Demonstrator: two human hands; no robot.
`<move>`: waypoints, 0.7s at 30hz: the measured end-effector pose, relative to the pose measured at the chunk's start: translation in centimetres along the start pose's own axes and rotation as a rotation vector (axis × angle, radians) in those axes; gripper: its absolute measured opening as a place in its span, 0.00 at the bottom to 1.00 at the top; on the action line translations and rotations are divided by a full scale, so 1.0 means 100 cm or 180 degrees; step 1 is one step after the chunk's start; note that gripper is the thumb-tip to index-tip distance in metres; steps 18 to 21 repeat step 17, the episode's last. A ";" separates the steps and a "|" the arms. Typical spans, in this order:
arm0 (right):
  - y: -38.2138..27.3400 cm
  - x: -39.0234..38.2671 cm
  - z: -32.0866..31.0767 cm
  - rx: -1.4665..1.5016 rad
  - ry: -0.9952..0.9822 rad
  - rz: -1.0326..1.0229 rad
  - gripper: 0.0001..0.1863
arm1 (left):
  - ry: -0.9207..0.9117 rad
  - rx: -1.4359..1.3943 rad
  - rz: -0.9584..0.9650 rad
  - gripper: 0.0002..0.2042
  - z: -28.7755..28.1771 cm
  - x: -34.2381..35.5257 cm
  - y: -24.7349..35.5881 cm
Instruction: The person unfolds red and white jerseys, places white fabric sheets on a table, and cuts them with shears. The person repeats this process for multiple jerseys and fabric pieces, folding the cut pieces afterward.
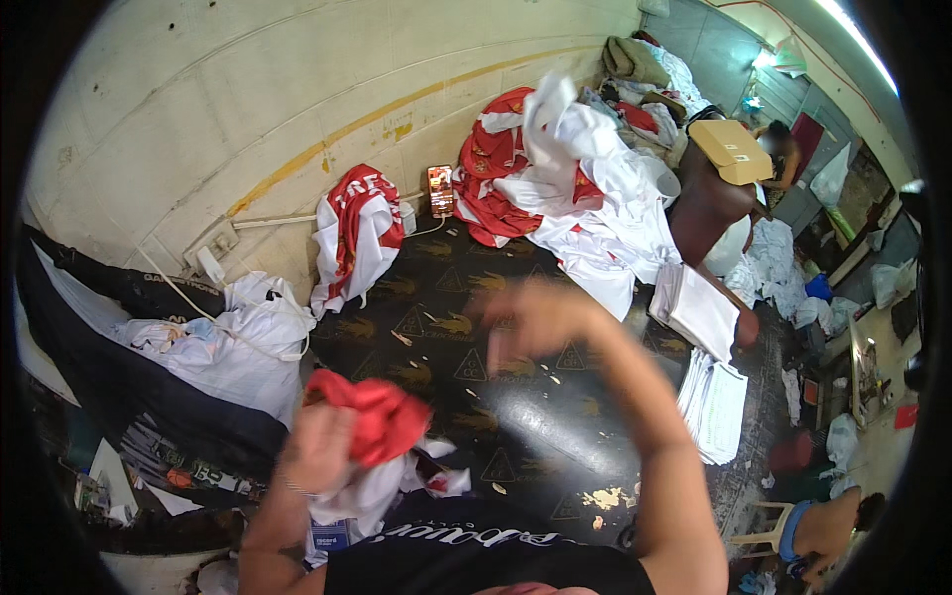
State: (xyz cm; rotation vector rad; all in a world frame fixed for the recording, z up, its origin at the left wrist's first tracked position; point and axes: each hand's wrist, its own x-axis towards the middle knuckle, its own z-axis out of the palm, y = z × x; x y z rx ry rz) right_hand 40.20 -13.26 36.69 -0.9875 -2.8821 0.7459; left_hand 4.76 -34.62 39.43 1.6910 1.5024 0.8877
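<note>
My left hand [319, 446] grips a bunched red and white garment [382, 431] close to my chest, at the near edge of a black patterned table [516, 416]. My right hand [531, 317] is raised over the middle of the table, blurred, with its fingers apart and nothing in it. A large pile of red and white garments [565, 188] lies at the far end of the table, beyond my right hand.
A red and white shirt [352, 233] and a phone [440, 190] lean on the wall. A white bag [233, 342] sits at left. Stacks of folded white cloth [709, 382] lie at right. Another person [719, 198] bends over there, near a cardboard box [732, 149].
</note>
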 end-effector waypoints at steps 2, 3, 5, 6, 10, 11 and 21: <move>-0.090 -0.018 0.078 0.1491 -0.0123 -0.0598 0.47 | -0.0660 0.0643 0.2226 0.14 0.043 0.038 0.004; -0.111 -0.029 0.098 0.2168 -0.0238 -0.0821 0.46 | -0.0712 0.0579 0.2552 0.16 0.062 0.055 0.002; -0.106 -0.077 0.113 0.2821 0.1792 0.0500 0.34 | -0.0374 0.0000 0.3384 0.31 0.090 0.100 -0.012; -0.097 -0.109 0.113 0.2388 0.2687 0.1442 0.28 | -0.0210 0.0026 0.3559 0.41 0.100 0.116 -0.022; -0.101 -0.276 0.092 0.3720 0.5526 -0.0589 0.40 | -0.1515 0.0988 0.2171 0.69 0.201 0.112 -0.051; -0.107 -0.314 0.090 0.2947 0.6111 0.0064 0.41 | -0.3227 0.0452 0.1900 0.50 0.210 0.110 -0.060; -0.174 -0.498 0.116 0.0747 0.5584 0.1946 0.53 | -0.2437 -0.0388 0.1416 0.25 0.073 0.193 -0.054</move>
